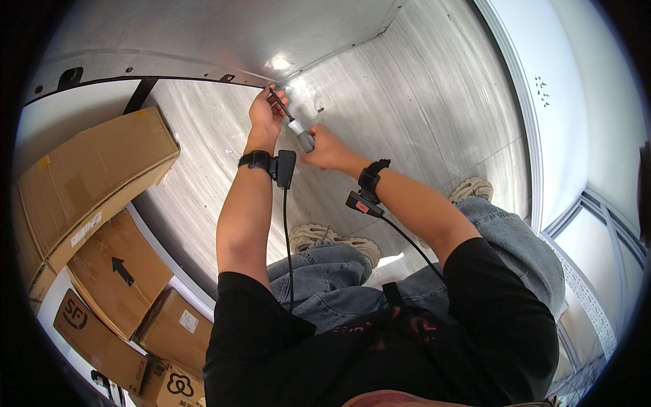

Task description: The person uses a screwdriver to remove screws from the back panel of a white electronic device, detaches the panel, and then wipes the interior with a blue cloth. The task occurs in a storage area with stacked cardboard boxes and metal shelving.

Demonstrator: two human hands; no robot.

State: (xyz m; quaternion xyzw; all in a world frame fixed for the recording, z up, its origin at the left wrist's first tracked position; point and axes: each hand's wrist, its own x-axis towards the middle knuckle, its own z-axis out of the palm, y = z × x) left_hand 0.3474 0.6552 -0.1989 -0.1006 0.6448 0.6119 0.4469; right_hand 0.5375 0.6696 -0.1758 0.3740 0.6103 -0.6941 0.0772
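My right hand [327,146] is closed around the grey-and-white handle of a screwdriver [298,131]. Its dark shaft slants up and left to the lower edge of a large metal panel [203,41], near the panel's corner. At that edge my left hand [267,112] has its fingers curled around the front end of the shaft. The screwdriver's tip and any screw there are hidden by the fingers. Several holes run along the panel's rim to the left of my hands.
Cardboard boxes [102,180] are stacked at the left. On the white surface [566,136] at the right lies a cluster of small screws [542,91]. The wood-look floor [434,88] stretches beneath my hands. Cables [287,237] hang from the black devices strapped to my wrists.
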